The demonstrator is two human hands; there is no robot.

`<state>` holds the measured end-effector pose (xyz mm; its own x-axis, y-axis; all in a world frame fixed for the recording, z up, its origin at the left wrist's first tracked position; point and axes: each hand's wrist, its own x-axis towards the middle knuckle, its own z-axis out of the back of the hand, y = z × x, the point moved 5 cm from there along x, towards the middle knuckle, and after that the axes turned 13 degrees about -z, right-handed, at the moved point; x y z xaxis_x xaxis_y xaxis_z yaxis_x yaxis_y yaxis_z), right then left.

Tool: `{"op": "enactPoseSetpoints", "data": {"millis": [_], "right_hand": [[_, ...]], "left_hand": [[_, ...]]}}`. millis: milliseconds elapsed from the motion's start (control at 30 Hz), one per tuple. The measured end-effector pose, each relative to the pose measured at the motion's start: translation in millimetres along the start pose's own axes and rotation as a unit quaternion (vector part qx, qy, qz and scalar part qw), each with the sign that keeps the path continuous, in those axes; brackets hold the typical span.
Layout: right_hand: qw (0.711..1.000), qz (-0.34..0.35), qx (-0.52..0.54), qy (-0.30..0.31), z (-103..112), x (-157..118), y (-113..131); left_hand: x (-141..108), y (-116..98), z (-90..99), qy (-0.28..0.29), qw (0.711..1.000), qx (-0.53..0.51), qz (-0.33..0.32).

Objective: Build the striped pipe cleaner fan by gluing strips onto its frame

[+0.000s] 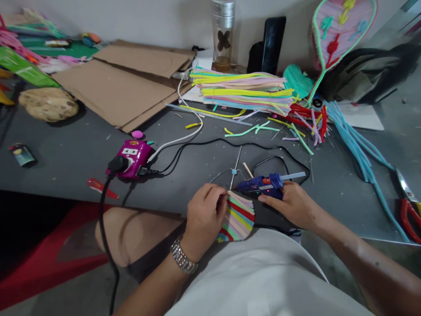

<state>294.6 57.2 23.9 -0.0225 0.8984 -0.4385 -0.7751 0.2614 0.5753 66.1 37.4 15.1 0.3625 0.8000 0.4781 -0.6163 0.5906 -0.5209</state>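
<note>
My left hand (206, 215), with a metal watch at the wrist, pinches the edge of a fan-shaped piece of striped pipe cleaners (241, 215) just above my lap. My right hand (296, 204) is wrapped round a blue glue gun (263, 185), whose tip points left toward the top of the striped piece. A clear glue stick (293, 175) sticks out of the gun's back. Just beyond my hands, a thin wire stand (234, 171) rests on the table. Whether the nozzle touches the striped piece cannot be made out.
A purple power socket (133, 158) with cables lies left of centre. Bundled pipe cleaners (243, 90), cardboard (121, 94) and a bottle (223, 37) stand or lie at the back. Blue pipe cleaners (358, 149) and red-handled scissors (408, 210) are on the right.
</note>
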Motion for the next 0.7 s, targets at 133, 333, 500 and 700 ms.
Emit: {"op": "enactPoseSetpoints", "data": {"millis": [133,333,500,700], "right_hand": [[1.0,-0.005,0.01,0.012,-2.4,0.3,-2.6],[1.0,0.014,0.009,-0.001,-3.3,0.9,-2.8],[0.999,0.039,0.032,0.002,-4.2,-0.6,-2.9],[0.998,0.048,0.051,0.006,-4.7,-1.2,3.4]], "left_hand": [[0.3,0.2,-0.1,-0.001,1.0,0.001,-0.001],[0.8,0.1,-0.2,0.005,1.0,0.005,0.006],[0.1,0.9,-0.6,0.003,1.0,0.008,0.007],[0.2,1.7,-1.6,0.005,1.0,0.0,0.013]]}}
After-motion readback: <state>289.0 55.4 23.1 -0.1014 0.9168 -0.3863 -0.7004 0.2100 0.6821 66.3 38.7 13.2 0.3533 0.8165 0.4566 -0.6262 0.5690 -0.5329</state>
